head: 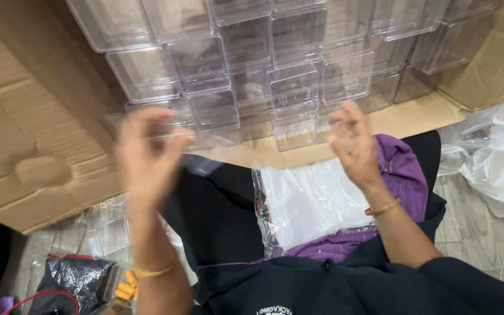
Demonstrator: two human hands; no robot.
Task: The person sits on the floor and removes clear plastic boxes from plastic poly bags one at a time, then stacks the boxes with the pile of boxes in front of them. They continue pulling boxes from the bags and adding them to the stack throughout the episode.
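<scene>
Both my hands are raised over my lap in front of a stack of clear plastic boxes (275,64). My left hand (147,154) is blurred by motion, fingers curled beside a faint clear shape, and the blur hides whether it grips anything. My right hand (354,146) is sharper, its fingers loosely bent and apart with nothing visible between them, and a thin bangle sits on its wrist. Between the hands, on my lap, lies a clear packet of white bags (310,201) resting on a purple cloth (403,172).
The clear boxes stand several rows deep inside a large open cardboard carton (30,116) whose flaps spread left and right. Crumpled clear plastic wrap (491,157) lies on the floor at the right. A black bag (74,283) and small orange pieces (125,287) sit at the lower left.
</scene>
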